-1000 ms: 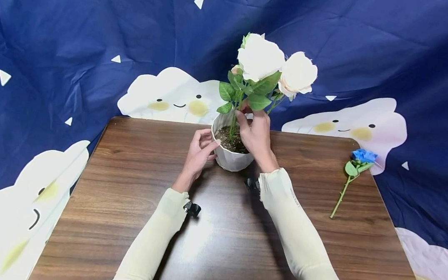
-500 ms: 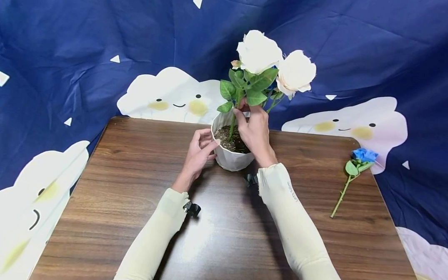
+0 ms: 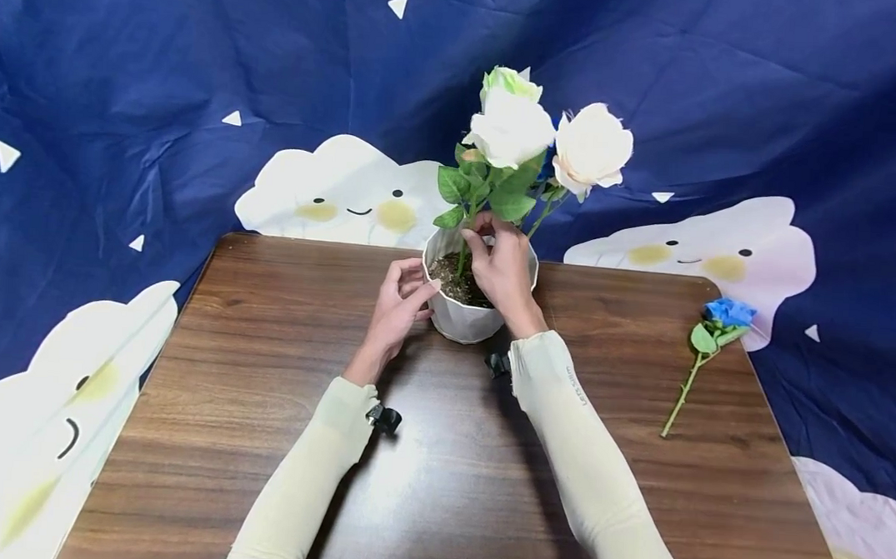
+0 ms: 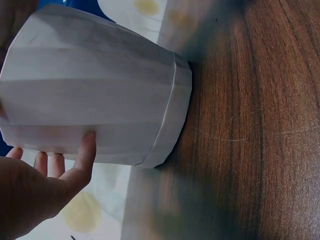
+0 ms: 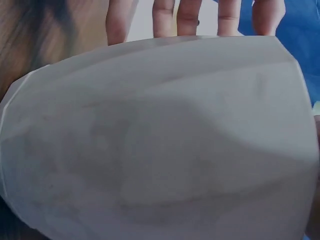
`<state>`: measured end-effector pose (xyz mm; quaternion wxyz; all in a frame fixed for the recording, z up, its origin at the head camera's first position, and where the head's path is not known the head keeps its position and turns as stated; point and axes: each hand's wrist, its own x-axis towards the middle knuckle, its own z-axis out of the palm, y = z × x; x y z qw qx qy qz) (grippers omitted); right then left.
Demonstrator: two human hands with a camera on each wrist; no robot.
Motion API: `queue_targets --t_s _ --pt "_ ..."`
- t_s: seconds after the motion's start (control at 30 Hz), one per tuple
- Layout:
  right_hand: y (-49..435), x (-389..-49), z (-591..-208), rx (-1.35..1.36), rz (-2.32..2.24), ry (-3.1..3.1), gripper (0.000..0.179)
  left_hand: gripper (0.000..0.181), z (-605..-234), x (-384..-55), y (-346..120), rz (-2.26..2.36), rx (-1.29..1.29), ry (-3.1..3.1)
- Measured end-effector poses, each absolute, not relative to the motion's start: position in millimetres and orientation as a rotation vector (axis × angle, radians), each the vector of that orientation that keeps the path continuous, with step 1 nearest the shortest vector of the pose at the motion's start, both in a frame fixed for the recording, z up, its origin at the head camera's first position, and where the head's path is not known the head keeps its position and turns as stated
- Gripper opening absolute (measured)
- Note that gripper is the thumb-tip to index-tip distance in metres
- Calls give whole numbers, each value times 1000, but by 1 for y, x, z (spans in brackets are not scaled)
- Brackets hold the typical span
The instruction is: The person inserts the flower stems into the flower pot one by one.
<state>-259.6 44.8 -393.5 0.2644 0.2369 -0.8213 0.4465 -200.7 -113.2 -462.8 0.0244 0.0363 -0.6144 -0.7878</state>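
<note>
A white faceted flowerpot (image 3: 467, 322) with dark soil (image 3: 457, 290) stands near the table's far edge. My left hand (image 3: 398, 305) holds the pot's left side, thumb at the rim; its fingertips touch the wall in the left wrist view, where the pot (image 4: 95, 95) lies sideways. Over the pot my right hand (image 3: 507, 265) pinches the green stem of a white rose (image 3: 512, 130), whose lower end meets the soil. A second white rose (image 3: 593, 148) leans right. Behind stand a pale green rose (image 3: 511, 82) and a partly hidden blue bloom. The pot's wall (image 5: 165, 145) hides the right hand's fingertips in the right wrist view.
On the right of the brown wooden table (image 3: 280, 339) lies a blue rose (image 3: 708, 349) with a leafy stem. A dark blue cloth (image 3: 202, 60) printed with smiling clouds hangs behind the table and along its sides.
My right hand has moved slightly down and left with the white rose. The bloom has lowered, so the pale green rose behind shows above it. My left hand stays on the pot.
</note>
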Motion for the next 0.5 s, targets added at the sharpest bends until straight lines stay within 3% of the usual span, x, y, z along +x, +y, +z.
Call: queue_targets --t_s 0.5 --pt "54 -267 -407 703 1142 -2188 7 49 -463 -199 -112 -2438 121 -1909"
